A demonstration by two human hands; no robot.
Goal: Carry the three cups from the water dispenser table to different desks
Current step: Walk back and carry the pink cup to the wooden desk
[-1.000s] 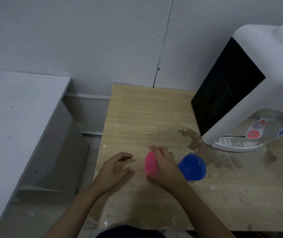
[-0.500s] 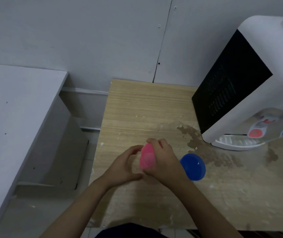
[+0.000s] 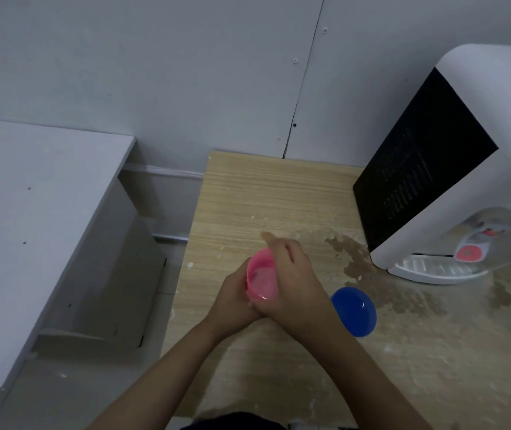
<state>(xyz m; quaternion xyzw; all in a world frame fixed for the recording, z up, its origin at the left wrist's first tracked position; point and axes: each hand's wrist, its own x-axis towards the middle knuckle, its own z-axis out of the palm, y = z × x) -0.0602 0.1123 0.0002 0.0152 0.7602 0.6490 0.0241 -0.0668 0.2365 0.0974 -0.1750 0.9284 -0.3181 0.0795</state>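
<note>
A pink cup [image 3: 263, 279] is held between both hands above the left part of the wooden table [image 3: 257, 193], its open mouth tilted toward me. My right hand [image 3: 294, 280] wraps its right side and my left hand [image 3: 234, 297] cups its left side and base. A blue cup [image 3: 353, 311] stands on the table just right of my right wrist. A third cup is not in view.
A white water dispenser [image 3: 465, 169] with red and blue taps stands at the table's right, a drip tray [image 3: 431, 270] at its foot. Stains mark the tabletop near it. A white desk [image 3: 28, 218] sits to the left across a narrow gap. A grey wall runs behind.
My left hand has closed in from the left onto the pink cup, which my right hand held alone before. The cup has tilted so its opening shows.
</note>
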